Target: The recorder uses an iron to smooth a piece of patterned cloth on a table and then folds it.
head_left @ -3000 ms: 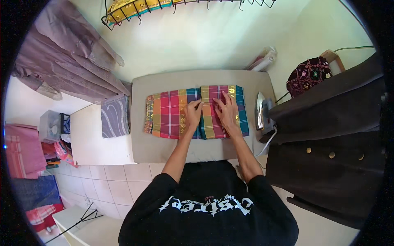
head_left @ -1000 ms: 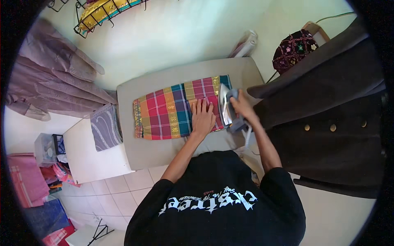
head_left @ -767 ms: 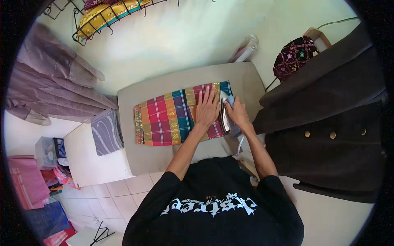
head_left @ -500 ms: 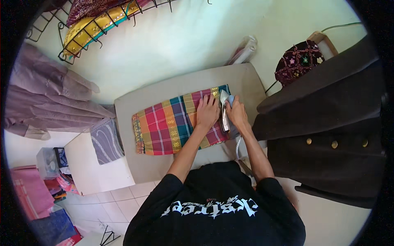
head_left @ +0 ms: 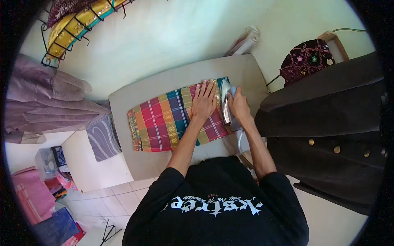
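A folded plaid cloth (head_left: 164,121) in red, yellow, green and blue lies flat on a grey padded ironing table (head_left: 164,84). My left hand (head_left: 204,101) presses flat on the cloth's right part, fingers spread. My right hand (head_left: 239,105) grips the handle of a clothes iron (head_left: 225,107), which rests tilted at the cloth's right edge, its shiny soleplate facing my left hand. The iron's cord (head_left: 239,141) hangs down toward me.
A dark buttoned coat (head_left: 328,135) hangs close on the right. A dark embroidered item (head_left: 305,61) sits on a wooden stand behind it. Mauve garments (head_left: 45,102) hang at left above a striped grey cloth (head_left: 102,137) on a white shelf. A wire rack (head_left: 78,24) holds fabrics.
Three seconds ago both hands smoothed the cloth. Since then my right hand has taken the iron from the table's right side and brought it to the cloth's right edge. My left hand stays flat.
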Action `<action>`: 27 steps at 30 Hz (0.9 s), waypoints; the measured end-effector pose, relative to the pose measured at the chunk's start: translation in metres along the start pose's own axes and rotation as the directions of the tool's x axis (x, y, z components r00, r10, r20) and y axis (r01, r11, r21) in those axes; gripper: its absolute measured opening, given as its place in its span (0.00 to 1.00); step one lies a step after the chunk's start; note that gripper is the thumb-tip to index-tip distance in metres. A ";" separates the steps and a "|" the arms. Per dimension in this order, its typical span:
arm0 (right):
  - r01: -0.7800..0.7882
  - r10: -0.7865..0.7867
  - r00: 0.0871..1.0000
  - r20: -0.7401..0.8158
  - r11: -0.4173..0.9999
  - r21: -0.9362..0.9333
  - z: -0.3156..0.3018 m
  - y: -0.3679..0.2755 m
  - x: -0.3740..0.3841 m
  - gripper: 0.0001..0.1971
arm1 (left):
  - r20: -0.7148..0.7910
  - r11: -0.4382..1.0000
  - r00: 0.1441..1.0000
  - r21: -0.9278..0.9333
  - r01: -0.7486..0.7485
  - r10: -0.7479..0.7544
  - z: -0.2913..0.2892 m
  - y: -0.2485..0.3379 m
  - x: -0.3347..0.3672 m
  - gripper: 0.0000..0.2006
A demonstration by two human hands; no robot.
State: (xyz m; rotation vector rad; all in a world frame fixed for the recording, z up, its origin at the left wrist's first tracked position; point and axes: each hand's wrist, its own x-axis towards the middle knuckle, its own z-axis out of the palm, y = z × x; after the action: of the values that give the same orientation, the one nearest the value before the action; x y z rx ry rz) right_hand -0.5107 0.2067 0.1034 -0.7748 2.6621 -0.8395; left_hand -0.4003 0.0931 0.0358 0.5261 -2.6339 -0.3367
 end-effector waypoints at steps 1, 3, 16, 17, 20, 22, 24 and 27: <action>0.029 -0.029 1.000 -0.001 0.999 -0.016 -0.002 0.005 -0.010 0.18 | 0.010 1.000 1.000 -0.002 0.011 -0.011 -0.002 0.002 0.000 0.26; 0.040 -0.038 0.999 0.025 0.998 -0.049 -0.004 0.004 0.001 0.20 | -0.004 0.994 1.000 0.110 0.020 -0.019 -0.005 0.007 -0.003 0.26; 0.110 -0.080 0.951 0.299 0.990 -0.085 -0.045 0.020 -0.047 0.18 | 0.010 0.996 0.996 -0.021 0.087 -0.087 -0.024 0.015 -0.048 0.26; 0.235 -0.213 0.918 0.333 0.972 -0.027 -0.050 0.023 -0.048 0.18 | 0.047 0.996 0.995 -0.005 0.089 -0.089 -0.033 0.014 -0.063 0.26; 0.421 -0.396 0.825 0.403 0.907 0.029 -0.053 0.046 -0.050 0.19 | 0.072 0.992 0.992 0.085 0.098 -0.104 -0.055 -0.006 -0.104 0.27; 0.674 -0.510 0.652 0.561 0.729 -0.120 -0.064 0.029 -0.057 0.23 | 0.134 0.982 0.978 0.122 0.144 -0.160 -0.071 -0.019 -0.130 0.28; 0.713 -0.519 0.609 0.600 0.689 -0.129 -0.061 0.019 -0.058 0.27 | 0.151 0.984 0.972 0.044 0.175 -0.180 -0.082 -0.023 -0.141 0.29; 0.897 -0.682 0.402 0.611 0.426 -0.114 -0.047 0.008 -0.057 0.28 | 0.268 0.974 0.956 -0.155 0.166 -0.121 -0.098 -0.018 -0.151 0.42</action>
State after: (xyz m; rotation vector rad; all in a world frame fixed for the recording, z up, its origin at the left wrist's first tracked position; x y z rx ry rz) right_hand -0.4839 0.2654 0.1408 -2.2089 1.8668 -0.0789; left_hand -0.2237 0.1242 0.0612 0.6556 -2.7812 -0.7214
